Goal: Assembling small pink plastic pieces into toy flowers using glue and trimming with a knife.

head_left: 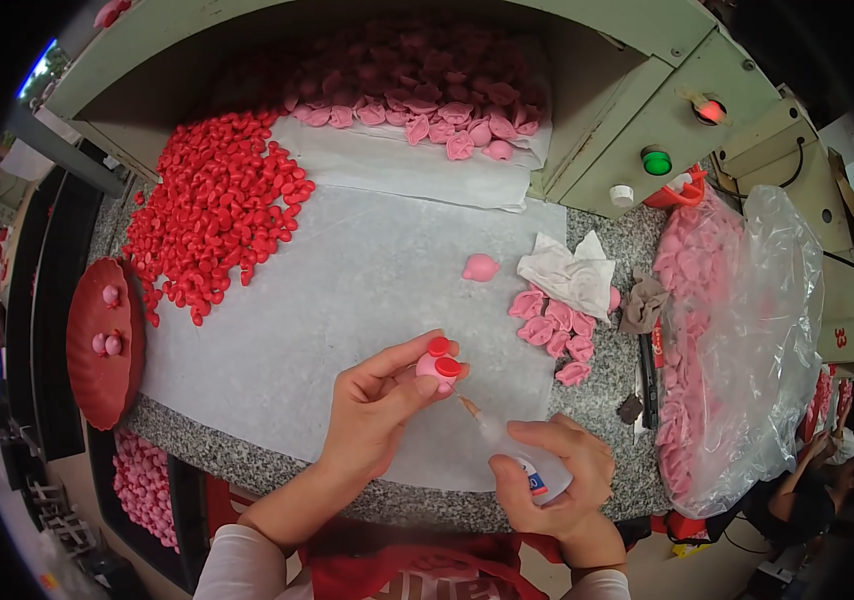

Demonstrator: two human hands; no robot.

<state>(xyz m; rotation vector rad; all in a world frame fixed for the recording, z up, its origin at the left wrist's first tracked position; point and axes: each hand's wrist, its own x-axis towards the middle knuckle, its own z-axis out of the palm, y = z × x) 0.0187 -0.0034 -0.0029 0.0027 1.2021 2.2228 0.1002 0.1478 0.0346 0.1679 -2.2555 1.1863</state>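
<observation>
Between the thumb and fingers of my left hand (367, 415) is a small pink rubbery piece (428, 371) with two red round parts (449, 368) on it. My right hand (569, 470) grips a translucent squeeze bottle (488, 430), tilted so its thin brownish nozzle points up toward the pink piece. A small gap shows between the nozzle tip and the piece. Both hands are over the near part of a white paper sheet (277, 340). Farther back on the sheet lies a single smooth pink piece (480, 267).
Loose red pieces (217, 205) are heaped at the back left, beside a red scalloped tray (92, 350). Pink pieces (447, 100) fill the machine's recess. At right are crumpled tissue (569, 275), folded pink pieces (557, 325) and a clear bag (747, 330). A black bin (175, 470) stands below left.
</observation>
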